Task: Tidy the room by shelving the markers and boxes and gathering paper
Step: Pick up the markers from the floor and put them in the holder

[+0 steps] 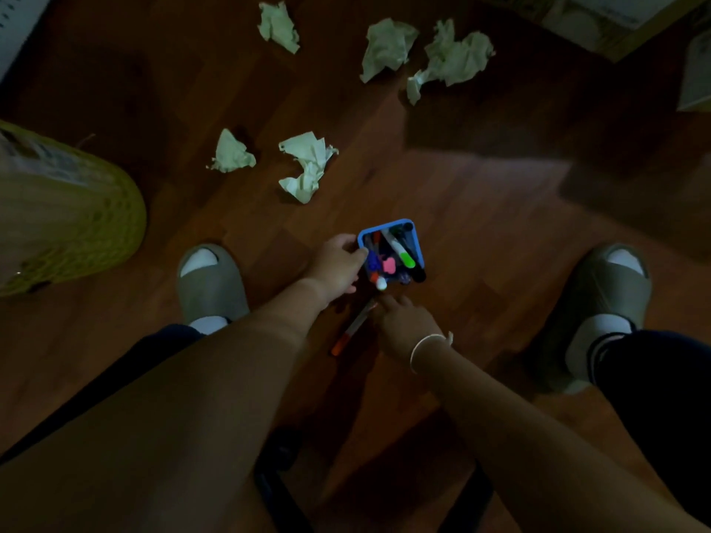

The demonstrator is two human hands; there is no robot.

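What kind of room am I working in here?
Probably a home or office room, dimly lit: wooden floor, crumpled paper scattered about, a yellow mesh basket, cardboard boxes at the far edge.

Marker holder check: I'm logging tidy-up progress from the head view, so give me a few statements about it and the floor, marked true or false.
1. The left hand holds the blue marker holder by its rim. True.
2. The holder is empty. False: it holds several markers.
3. An orange-capped marker lies on the floor by the right hand. True.
4. All crumpled paper is in the yellow basket. False: five pieces lie on the floor.
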